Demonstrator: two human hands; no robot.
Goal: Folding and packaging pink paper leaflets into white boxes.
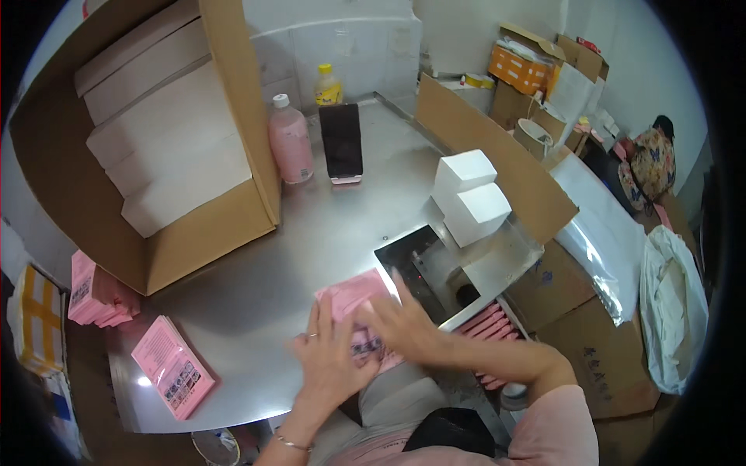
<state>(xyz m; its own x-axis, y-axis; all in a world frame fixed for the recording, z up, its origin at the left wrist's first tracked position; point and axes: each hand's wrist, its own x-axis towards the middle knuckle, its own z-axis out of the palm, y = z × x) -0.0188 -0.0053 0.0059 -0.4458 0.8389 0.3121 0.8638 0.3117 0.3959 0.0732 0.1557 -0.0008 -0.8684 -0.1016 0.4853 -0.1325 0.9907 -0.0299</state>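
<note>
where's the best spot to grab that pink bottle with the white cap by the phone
Grip the pink bottle around its straight body, just below the white cap. It stands upright, so a sideways wrap probably holds best. Come from the front, nearer side: the cardboard box crowds its left and the dark phone stands close on its right.

My left hand (332,359) lies flat, palm down, fingers spread and pointing away from me, a ring on one finger and a thin bracelet at the wrist. My right hand (404,322) reaches across from the right, fingers bent, its fingertips meeting those of the left. The right forearm is bare up to a pink sleeve; both arms enter from below.
</note>
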